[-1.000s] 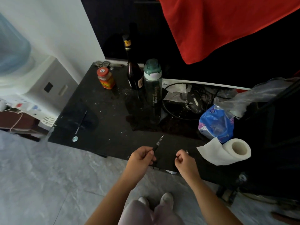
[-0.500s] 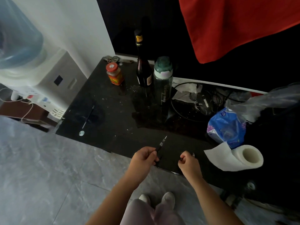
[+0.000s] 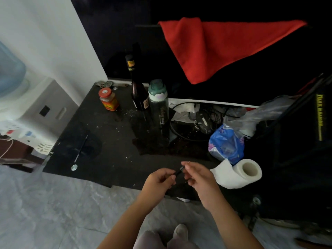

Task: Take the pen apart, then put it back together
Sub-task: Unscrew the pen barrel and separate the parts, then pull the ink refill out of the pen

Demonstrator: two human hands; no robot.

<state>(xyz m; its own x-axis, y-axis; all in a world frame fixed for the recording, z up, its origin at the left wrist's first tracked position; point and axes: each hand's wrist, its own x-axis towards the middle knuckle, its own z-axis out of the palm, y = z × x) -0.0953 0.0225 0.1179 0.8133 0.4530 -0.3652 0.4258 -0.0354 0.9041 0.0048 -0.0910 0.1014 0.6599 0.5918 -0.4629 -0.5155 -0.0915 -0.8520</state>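
- Two bare hands: left hand (image 3: 159, 179) pinching one slim black plastic pen barrel (image 3: 179, 171); right hand (image 3: 198, 177) closed on its tip end, above front edge of glossy black table (image 3: 111, 155)
- One white paper roll (image 3: 240, 173), two bottles, one jar; grey tile floor

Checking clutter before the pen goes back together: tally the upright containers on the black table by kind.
Glass bottle: 1
Green-capped water bottle: 1
Red-lidded jar: 1
Total: 3

Bare tabletop (image 3: 115, 155) left, paper roll (image 3: 240, 173) right
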